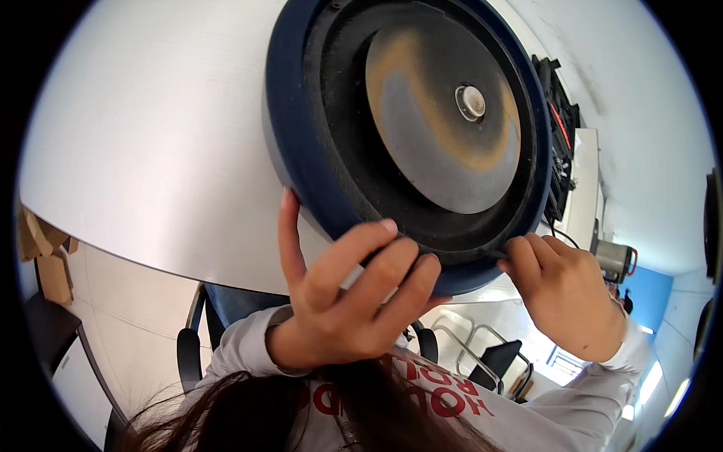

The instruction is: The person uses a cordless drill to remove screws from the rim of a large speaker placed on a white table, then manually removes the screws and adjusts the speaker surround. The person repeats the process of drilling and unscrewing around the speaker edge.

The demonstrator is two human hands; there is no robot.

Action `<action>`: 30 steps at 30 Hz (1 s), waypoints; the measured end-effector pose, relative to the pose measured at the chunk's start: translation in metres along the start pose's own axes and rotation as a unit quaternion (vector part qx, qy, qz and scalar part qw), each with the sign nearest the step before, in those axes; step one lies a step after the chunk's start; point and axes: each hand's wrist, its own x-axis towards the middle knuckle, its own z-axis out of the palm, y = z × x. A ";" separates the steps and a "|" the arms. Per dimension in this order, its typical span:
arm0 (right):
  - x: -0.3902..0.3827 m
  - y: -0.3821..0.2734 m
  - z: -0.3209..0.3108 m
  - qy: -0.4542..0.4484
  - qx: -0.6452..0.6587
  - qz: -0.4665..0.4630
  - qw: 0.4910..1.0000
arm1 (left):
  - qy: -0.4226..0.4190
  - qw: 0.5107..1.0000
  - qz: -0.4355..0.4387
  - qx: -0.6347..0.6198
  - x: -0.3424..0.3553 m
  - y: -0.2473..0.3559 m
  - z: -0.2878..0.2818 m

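A round appliance base (290,151) with a thick dark-blue rim and black recess stands tilted on the white table. In its middle is a grey metal disc (452,188) with yellow-brown stains and a silvery button (472,102). It looks like an electric cooker's heating plate. My left hand (339,301) grips the lower rim. One finger reaches up its outer side, and the others bend over the inner edge. My right hand (572,286) is closed, pinching at the lower right rim. A thin dark bit shows at its fingertips; I cannot make out what it is.
The white table (151,151) runs along the left. Behind the base lies a black tool case (561,151) with a red item in it. A metal canister (614,260) is farther right. Chairs (493,361) stand below the table, and cardboard boxes (53,275) are at the far left.
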 end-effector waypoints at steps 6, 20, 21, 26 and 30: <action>0.016 0.000 -0.025 -0.248 0.161 0.097 0.950 | 0.035 0.999 0.012 -0.030 -0.014 -0.005 0.011; 0.042 0.000 -0.036 -0.371 0.136 0.123 0.910 | -0.012 0.987 0.134 -0.093 -0.021 -0.031 0.008; 0.042 0.000 -0.036 -0.377 0.117 0.108 0.912 | -0.007 0.986 0.132 -0.102 -0.022 -0.031 0.008; 0.033 0.007 -0.025 -0.271 0.075 -0.013 0.960 | -0.018 0.983 0.157 -0.096 -0.022 -0.036 0.007; 0.030 0.009 -0.020 -0.228 0.013 -0.083 0.970 | -0.038 0.984 0.137 -0.104 -0.024 -0.034 0.005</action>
